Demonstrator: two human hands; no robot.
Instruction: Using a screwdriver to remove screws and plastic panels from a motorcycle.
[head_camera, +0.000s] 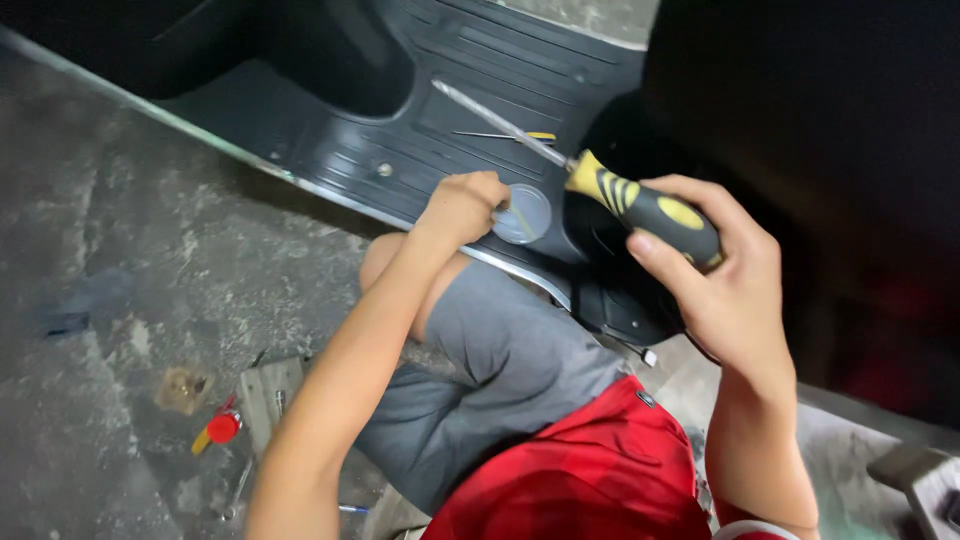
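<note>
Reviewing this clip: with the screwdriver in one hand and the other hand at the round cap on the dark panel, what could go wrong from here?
1. The right hand holds the screwdriver with its shaft angled over the panel; a slip might scratch it.
2. The left hand sits at the round cap, close to the tool's path, so fingers may get jabbed.
3. The cap looks small and could drop onto the cluttered floor.

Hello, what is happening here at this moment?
A person in grey shorts and a red shirt sits on a concrete floor beside a dark plastic vehicle floor panel. The right hand holds a screwdriver with a yellow and black handle, its shaft pointing over the panel. The left hand rests on the panel at a small round cap. A small red-capped item lies on the floor.
</note>
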